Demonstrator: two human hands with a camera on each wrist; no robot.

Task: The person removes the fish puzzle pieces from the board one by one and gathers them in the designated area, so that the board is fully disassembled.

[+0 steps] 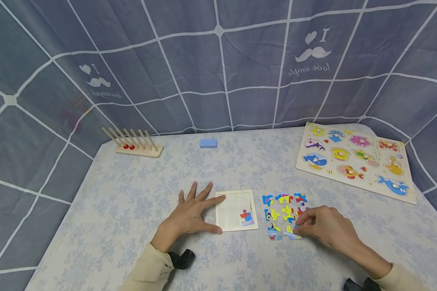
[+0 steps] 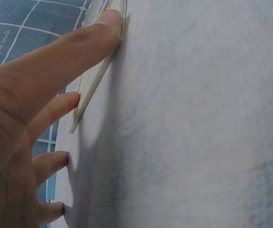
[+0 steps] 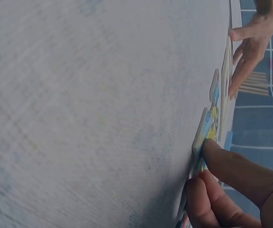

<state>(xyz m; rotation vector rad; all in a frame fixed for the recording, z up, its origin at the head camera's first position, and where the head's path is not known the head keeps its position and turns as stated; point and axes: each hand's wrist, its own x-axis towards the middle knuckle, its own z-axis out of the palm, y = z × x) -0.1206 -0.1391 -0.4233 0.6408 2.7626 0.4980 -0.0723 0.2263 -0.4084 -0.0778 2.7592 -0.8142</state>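
Note:
My left hand [image 1: 191,214] lies spread at the left side of a square wooden puzzle tray [image 1: 233,192]. Its thumb and index fingertip touch the tray's edge, and the thumb shows on the rim in the left wrist view. Inside the tray, one red and blue jigsaw piece [image 1: 247,218] sits in the lower right corner. To the right, several colourful jigsaw pieces [image 1: 273,214] lie in loose rows. With thumb and fingers, my right hand [image 1: 327,228] pinches a jigsaw piece [image 3: 200,137] at the lower right of these rows; the fingers partly hide it.
A wooden peg board [image 1: 349,161] with sea animals lies at the back right. At the back left stands a rack of wooden rods [image 1: 140,150] with red beads. A blue block [image 1: 208,143] rests near the back edge, before a checked curtain [image 1: 255,60].

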